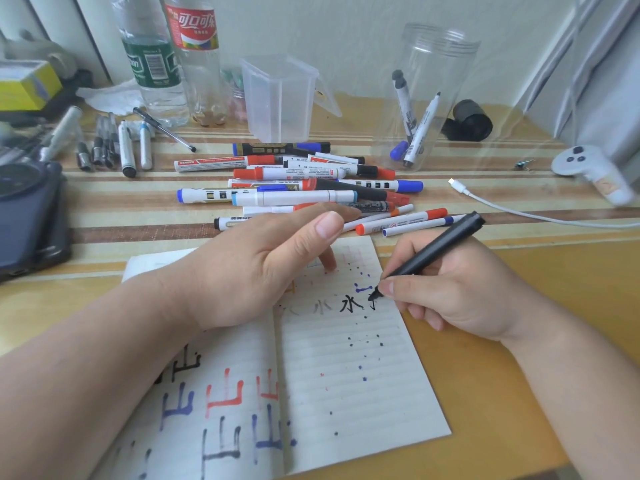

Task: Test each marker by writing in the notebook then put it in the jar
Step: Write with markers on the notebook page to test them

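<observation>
An open lined notebook [346, 375] lies in front of me, marked with black, red and blue characters and ink dots. My right hand [450, 289] grips a black marker [433, 251] with its tip on the right page, beside a fresh black character. My left hand [263, 261] rests on the top of the notebook with fingers spread, holding the pages flat. Behind it lies a pile of markers [304, 181] with red, blue and black caps. A clear plastic jar [433, 64] stands at the back right with two markers [412, 126] inside.
An empty clear lidded container [280, 95] and two plastic bottles [173, 57] stand at the back. Loose pens [114, 143] and a dark phone [27, 216] lie at the left. A white cable [519, 213], a white controller [588, 168] and a dark tape roll [471, 121] lie at the right.
</observation>
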Demonstrator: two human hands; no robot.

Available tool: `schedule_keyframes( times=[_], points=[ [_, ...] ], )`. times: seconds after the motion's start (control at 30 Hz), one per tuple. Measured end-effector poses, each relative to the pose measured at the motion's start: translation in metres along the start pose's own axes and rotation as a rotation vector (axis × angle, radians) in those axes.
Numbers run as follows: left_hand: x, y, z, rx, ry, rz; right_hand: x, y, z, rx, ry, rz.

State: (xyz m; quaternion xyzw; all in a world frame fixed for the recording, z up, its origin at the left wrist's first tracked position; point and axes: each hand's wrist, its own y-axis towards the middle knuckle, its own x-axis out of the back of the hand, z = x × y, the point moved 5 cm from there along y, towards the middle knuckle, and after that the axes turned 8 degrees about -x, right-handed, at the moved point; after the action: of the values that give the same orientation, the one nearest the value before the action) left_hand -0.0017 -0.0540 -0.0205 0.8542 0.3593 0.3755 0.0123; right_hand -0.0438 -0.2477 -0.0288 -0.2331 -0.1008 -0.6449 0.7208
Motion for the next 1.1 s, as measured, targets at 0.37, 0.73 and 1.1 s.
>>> schedule_keyframes(
  times=[0.37,0.73,1.1],
  points=[
    [0.0002,-0.0006,0.0000,0.021,0.015,0.003,-0.0026,-0.0025,0.0017,0.018,-0.038,0.038],
    [0.0012,-0.0004,-0.0035,0.028,0.024,0.004,0.0006,0.0029,-0.0016,-0.028,-0.035,-0.071],
    [0.0013,-0.0003,-0.0065,0.036,0.026,0.002,0.0006,0.0051,-0.0006,-0.033,-0.069,-0.062]
  ],
)
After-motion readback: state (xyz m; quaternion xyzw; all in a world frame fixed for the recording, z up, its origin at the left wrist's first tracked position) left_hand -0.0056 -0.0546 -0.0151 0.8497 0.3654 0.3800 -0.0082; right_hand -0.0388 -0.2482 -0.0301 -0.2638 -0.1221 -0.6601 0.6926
